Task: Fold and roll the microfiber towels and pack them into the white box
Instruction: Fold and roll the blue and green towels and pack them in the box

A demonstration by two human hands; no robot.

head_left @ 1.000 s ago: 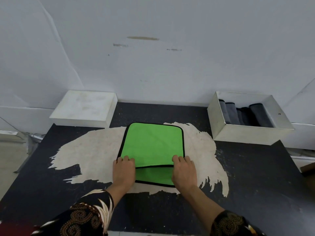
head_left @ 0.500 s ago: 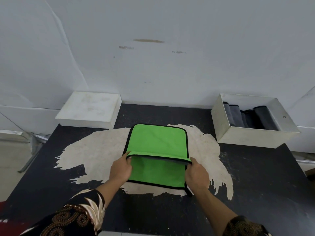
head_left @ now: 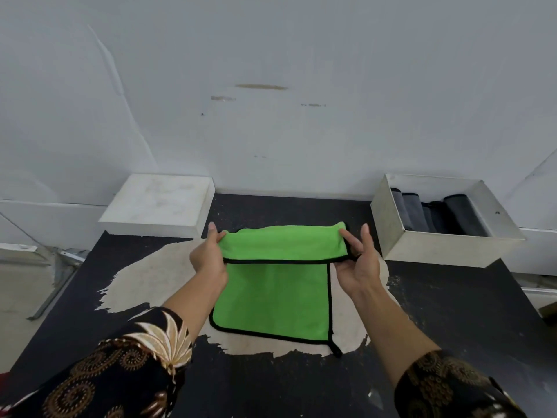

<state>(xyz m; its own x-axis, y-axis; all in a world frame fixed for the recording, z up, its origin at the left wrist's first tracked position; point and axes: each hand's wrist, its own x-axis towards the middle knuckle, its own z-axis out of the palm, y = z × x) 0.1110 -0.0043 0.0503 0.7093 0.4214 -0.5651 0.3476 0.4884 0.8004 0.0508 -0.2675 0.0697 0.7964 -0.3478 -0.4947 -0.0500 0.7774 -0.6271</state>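
Note:
A green microfiber towel (head_left: 271, 297) with black trim lies on the black table (head_left: 452, 327), its top layer lifted and turned back toward the wall. My left hand (head_left: 208, 254) pinches the lifted layer's left corner. At the opposite corner, my right hand (head_left: 358, 263) pinches the right end of the same layer. The white box (head_left: 434, 248) stands at the right rear with several rolled dark grey towels (head_left: 434, 212) inside.
A closed white box (head_left: 156, 203) sits at the left rear against the white wall. The table top has a large worn pale patch (head_left: 144, 276) under the towel. The table's left edge drops to the floor.
Both hands have taken hold of the towel's upper layer near its front edge and lifted it away from me, opening the towel. The hands moved from near me toward the wall.

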